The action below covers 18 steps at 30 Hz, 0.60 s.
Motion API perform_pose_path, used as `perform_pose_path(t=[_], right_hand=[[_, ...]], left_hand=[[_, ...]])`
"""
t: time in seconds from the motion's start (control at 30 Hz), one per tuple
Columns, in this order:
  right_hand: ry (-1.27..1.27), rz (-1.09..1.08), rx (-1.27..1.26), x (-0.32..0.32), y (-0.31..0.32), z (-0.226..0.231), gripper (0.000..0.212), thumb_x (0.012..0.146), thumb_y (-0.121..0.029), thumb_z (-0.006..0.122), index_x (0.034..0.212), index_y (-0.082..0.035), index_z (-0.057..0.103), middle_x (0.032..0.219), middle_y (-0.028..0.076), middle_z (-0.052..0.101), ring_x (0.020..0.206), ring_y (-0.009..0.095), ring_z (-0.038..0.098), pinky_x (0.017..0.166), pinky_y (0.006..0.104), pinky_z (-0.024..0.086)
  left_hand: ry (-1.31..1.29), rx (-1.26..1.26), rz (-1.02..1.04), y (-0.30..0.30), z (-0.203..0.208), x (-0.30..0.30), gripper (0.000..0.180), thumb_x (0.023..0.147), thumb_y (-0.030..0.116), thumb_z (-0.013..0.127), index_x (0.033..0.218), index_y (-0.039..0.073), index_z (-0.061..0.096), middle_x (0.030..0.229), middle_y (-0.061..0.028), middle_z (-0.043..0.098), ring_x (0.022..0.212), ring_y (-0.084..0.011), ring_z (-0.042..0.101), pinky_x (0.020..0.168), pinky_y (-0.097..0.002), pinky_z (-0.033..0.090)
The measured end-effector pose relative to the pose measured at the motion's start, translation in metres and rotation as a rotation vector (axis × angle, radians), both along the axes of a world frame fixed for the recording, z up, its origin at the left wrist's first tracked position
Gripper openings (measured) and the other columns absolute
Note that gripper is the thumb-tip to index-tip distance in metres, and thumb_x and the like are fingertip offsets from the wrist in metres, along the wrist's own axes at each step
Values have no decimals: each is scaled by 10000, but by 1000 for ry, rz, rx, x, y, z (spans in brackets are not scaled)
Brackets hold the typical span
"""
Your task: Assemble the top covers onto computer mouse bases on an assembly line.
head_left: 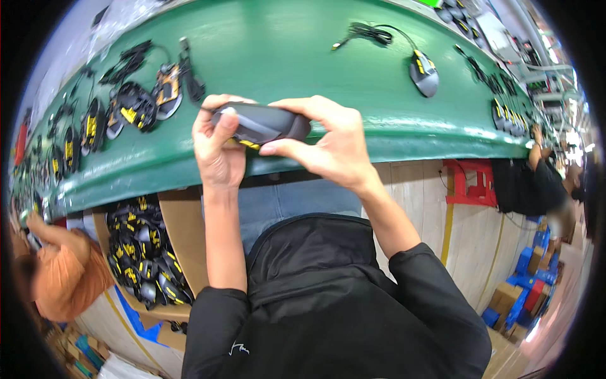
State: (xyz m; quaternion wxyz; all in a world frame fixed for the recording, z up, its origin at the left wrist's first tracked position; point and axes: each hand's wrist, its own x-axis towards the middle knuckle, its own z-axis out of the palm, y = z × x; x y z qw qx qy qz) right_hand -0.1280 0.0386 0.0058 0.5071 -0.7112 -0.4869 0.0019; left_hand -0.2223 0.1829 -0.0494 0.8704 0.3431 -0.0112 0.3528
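Note:
A dark grey computer mouse (268, 123) with yellow side buttons is held between my two hands, just above the near edge of the green work surface. My left hand (219, 136) wraps its left end, thumb pressed on the top. At the other end, my right hand (331, 136) pinches the body between thumb and fingers. The mouse is turned so its yellow-marked side faces me. Parts of its underside and left end are hidden by my fingers.
The green belt-like surface (284, 57) bears a corded mouse (425, 74) at right and opened mouse shells (134, 104) at left. A cardboard box (183, 234) of mouse parts stands below left. A red stool (470, 183) and co-workers at both sides are in view.

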Motion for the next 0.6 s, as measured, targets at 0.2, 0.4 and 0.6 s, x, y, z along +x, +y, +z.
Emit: perform_pose_path(t=[0.2, 0.4, 0.6], right_hand=[[616, -239, 138, 31, 4, -24, 524, 717, -242, 852, 1067, 96, 659, 910, 111, 713, 786, 114, 642, 728, 259, 529], [284, -919, 42, 130, -51, -34, 541, 843, -389, 725, 1091, 88, 663, 972, 187, 717, 918, 242, 689, 832, 336, 513], [-227, -987, -285, 126, -62, -41, 772, 768, -413, 772, 1289, 92, 509, 1054, 284, 648, 1073, 402, 581, 949, 411, 453]], left_hand=[[353, 169, 25, -7, 3, 4, 468, 988, 288, 543, 1305, -53, 497, 1239, -179, 573, 1090, -239, 606, 913, -350, 509], [508, 383, 66, -12, -2, 7, 295, 975, 116, 551, 1219, -51, 557, 1092, -178, 652, 959, -217, 661, 866, -318, 529], [506, 411, 83, -10, -5, 4, 244, 979, 98, 551, 1172, -46, 589, 1022, -141, 668, 899, -179, 654, 830, -290, 526]])
